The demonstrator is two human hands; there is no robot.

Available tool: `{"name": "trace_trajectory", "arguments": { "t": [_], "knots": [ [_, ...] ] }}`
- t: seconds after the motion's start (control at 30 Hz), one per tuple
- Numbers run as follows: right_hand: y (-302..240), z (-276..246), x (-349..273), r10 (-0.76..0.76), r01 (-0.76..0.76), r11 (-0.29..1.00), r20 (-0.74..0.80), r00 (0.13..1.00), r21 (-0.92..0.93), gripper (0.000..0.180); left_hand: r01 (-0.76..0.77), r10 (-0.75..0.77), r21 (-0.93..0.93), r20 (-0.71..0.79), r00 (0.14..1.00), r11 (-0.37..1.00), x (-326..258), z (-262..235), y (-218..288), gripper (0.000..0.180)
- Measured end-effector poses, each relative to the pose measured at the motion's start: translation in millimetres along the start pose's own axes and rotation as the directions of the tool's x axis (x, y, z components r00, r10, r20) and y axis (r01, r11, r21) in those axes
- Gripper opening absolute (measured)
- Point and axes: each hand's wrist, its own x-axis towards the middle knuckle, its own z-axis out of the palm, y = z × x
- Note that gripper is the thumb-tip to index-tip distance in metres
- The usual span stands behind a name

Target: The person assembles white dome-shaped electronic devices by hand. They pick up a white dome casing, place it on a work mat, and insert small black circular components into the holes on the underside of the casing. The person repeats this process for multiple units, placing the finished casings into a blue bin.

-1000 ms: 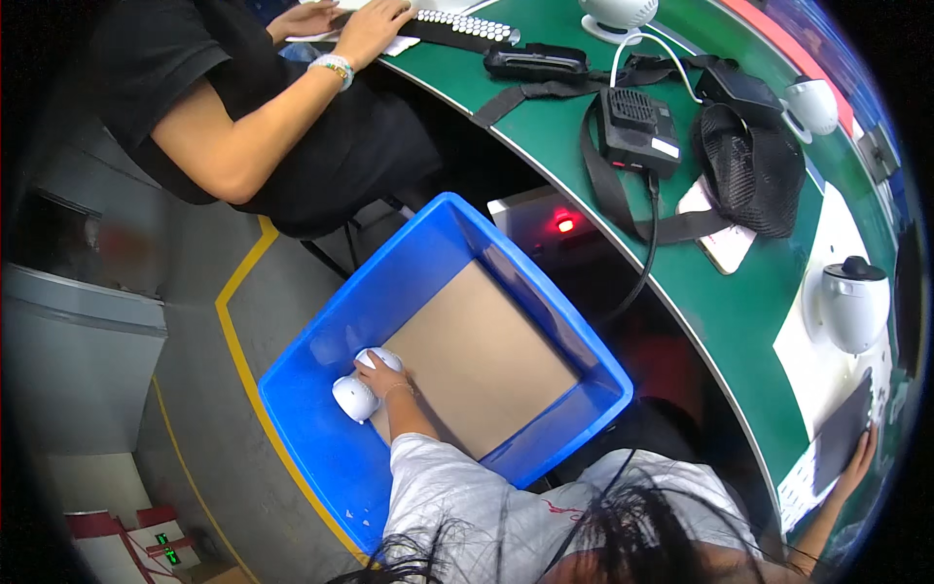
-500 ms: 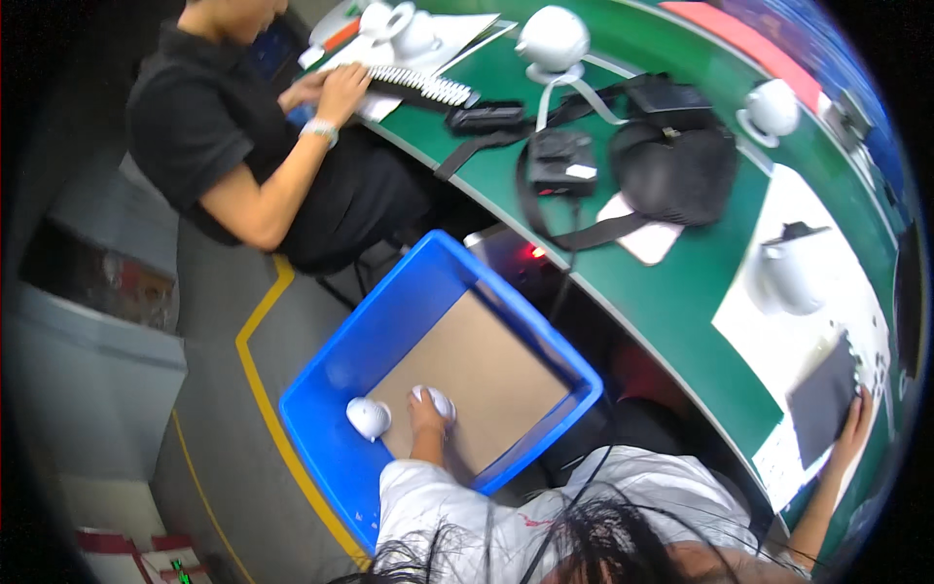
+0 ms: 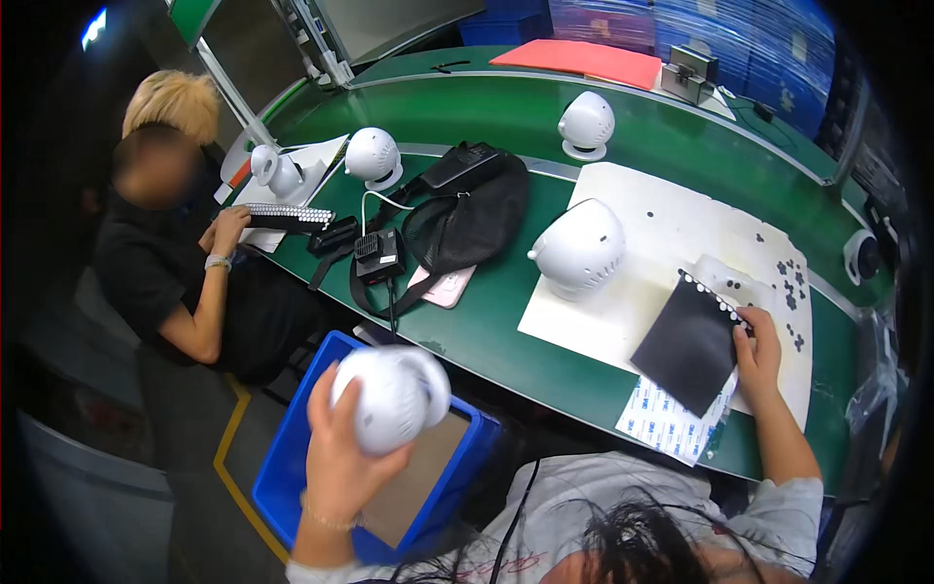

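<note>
My left hand [image 3: 341, 453] is wrapped round a white, round-headed device [image 3: 381, 399] with a ring-shaped base, held up over the blue bin [image 3: 268, 477]. The device is slightly blurred. My right hand [image 3: 761, 352] grips the edge of a black sheet [image 3: 689, 346] with a row of white dots along its far side. Under the black sheet lies a white sheet with blue print [image 3: 650, 420]. Left of it, another white device [image 3: 581, 248] stands on the large white paper [image 3: 555, 326]. Behind the black sheet is a white part [image 3: 718, 277], partly hidden.
Across the green bench [image 3: 486, 365] lie a black bag [image 3: 486, 209] and a small black box [image 3: 379, 255]. More white devices [image 3: 587, 127] stand farther back. Small black pieces [image 3: 790, 287] dot the paper's right side. At left, a co-worker [image 3: 195, 302] handles a strip of white dots [image 3: 287, 216].
My left hand has lifted a white device up out of the blue bin. The view has swung up toward the bench. My right hand still holds the black sheet.
</note>
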Motion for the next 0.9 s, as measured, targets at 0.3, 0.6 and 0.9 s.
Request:
{"name": "trace_trajectory", "arguments": {
  "t": [0.3, 0.6, 0.9],
  "knots": [
    [-2.2, -14.9, 2.8, -0.068, 0.065, 0.997, 0.096, 0.993, 0.040, 0.023, -0.336, 0.252, 0.173, 0.380, 0.890, 0.926, 133.6, 61.8, 98.8, 0.075],
    [1.5, -8.3, 4.2, -0.108, 0.103, 0.992, 0.081, 0.991, 0.070, 0.024, -0.363, 0.357, -0.128, -0.070, 0.932, 0.923, 150.5, 113.7, 55.7, 0.081],
    [66.3, -11.0, -26.0, 0.031, -0.026, 0.995, 0.057, 0.998, -0.093, 0.030, 0.735, -0.598, 0.149, -0.487, 0.637, 0.662, -121.1, 171.6, -227.0, 0.060]
  ]
}}
